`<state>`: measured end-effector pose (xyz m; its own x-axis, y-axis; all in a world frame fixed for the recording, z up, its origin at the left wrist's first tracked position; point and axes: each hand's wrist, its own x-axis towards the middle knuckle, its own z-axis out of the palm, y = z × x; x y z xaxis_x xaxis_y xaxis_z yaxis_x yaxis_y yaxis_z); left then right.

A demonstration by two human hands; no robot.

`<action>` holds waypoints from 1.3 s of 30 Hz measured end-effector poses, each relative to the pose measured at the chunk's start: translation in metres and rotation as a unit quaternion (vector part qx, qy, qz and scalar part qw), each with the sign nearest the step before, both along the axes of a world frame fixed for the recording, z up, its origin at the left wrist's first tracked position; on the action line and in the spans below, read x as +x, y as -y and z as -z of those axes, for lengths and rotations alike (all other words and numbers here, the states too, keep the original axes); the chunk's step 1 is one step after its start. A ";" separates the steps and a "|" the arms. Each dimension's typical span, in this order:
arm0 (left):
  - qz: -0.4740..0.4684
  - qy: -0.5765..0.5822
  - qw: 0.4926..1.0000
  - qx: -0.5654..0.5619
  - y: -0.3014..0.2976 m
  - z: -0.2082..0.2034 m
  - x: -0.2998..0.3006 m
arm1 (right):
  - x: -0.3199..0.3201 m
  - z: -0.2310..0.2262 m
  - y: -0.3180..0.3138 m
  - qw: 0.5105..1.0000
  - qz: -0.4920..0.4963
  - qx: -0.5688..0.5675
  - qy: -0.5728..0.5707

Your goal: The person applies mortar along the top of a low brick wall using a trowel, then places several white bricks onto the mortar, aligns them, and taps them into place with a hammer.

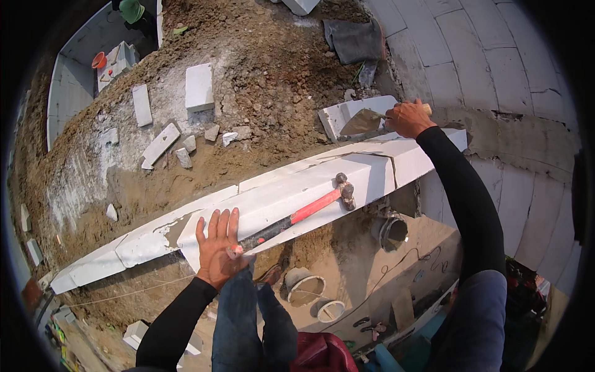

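My right hand [409,118] is closed around the wooden handle of a trowel [362,122]. Its mortar-smeared blade points left, over the far side of a low wall of white blocks [279,183]. My left hand [220,251] lies on the wall top with fingers spread, beside the handle end of a hammer [307,211]. The hammer rests along the blocks, red and black handle toward me, its dirty head near a dark joint. A patch of grey mortar [178,230] marks the wall left of my left hand. Just beyond the trowel lies a loose white block [334,121].
Loose blocks [199,88] and broken pieces lie on the dirt beyond. A dark cloth [354,41] sits near a tall block wall [471,49] on the right. Below, buckets [304,286] stand on the ground near a cable. A person in a green hat [131,10] is far left.
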<state>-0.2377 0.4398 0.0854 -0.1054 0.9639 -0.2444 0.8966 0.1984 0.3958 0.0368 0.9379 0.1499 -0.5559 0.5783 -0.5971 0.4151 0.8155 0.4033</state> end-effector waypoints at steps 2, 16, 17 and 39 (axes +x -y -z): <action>-0.006 0.024 1.000 -0.013 0.002 0.002 -0.003 | -0.011 0.041 -0.005 0.996 0.029 -0.047 0.073; 0.019 0.042 0.998 -0.053 -0.005 -0.005 -0.008 | 0.032 0.106 -0.020 0.958 0.118 -0.183 0.184; 0.023 0.046 0.997 -0.062 -0.005 -0.006 -0.008 | 0.034 0.095 -0.020 0.957 0.128 -0.188 0.183; -0.017 0.003 1.000 0.017 0.000 0.007 0.000 | 0.167 -0.098 0.110 0.817 0.504 -0.159 -0.232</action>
<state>-0.2376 0.4400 0.0782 -0.1365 0.9678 -0.2115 0.8871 0.2144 0.4088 0.2034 0.8281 0.2477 -0.1035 0.7381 -0.6667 0.9880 -0.0011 -0.1546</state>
